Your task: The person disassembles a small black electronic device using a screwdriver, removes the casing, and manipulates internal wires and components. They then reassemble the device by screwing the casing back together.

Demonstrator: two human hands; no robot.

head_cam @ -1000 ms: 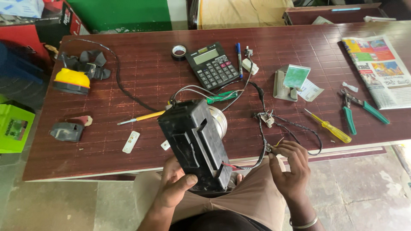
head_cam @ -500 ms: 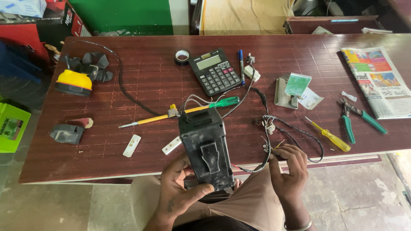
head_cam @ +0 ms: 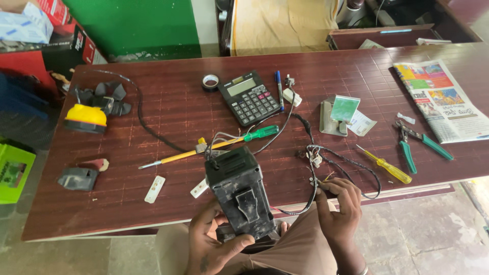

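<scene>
My left hand (head_cam: 216, 244) clamps the boxy black plastic housing (head_cam: 239, 191) steady at the surface (head_cam: 168, 117) edge; beside it, my right hand (head_cam: 338, 206) pinches its black wire bundle (head_cam: 326, 160) clear.

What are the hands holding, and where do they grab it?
The left hand grips the black box at its lower end, near the body. The right hand pinches the bundle of wires at the table's edge.
</scene>
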